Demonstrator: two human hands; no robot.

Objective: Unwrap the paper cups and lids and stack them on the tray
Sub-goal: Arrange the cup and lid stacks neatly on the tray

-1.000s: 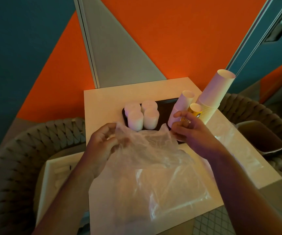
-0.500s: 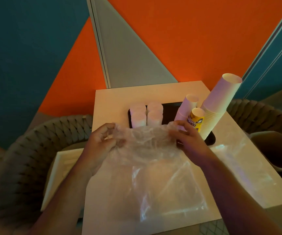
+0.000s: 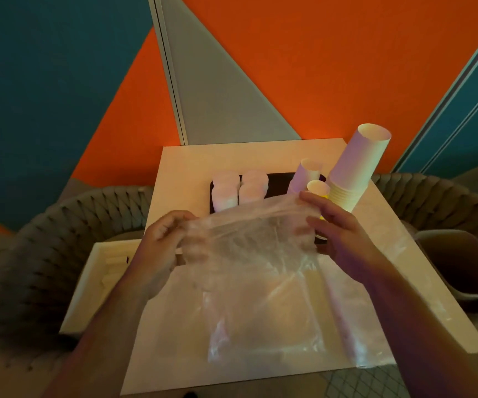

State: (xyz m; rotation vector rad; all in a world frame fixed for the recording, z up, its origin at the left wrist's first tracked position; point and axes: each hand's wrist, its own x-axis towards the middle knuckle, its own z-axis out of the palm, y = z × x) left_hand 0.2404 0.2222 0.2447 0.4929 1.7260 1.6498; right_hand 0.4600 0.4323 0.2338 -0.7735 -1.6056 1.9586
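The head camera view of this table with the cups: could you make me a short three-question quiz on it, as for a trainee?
1. True or false: both hands grip the clear, crumpled plastic wrapper.
2. What stands on the left part of the dark rectangular tray? A) stacks of white lids B) a kettle C) folded napkins
3. Fill in: the tall stack of pale paper cups stands at the tray's ____ end.

Key:
1. True: the left hand and the right hand each hold its upper edge.
2. A, the stacks of white lids.
3. Right.
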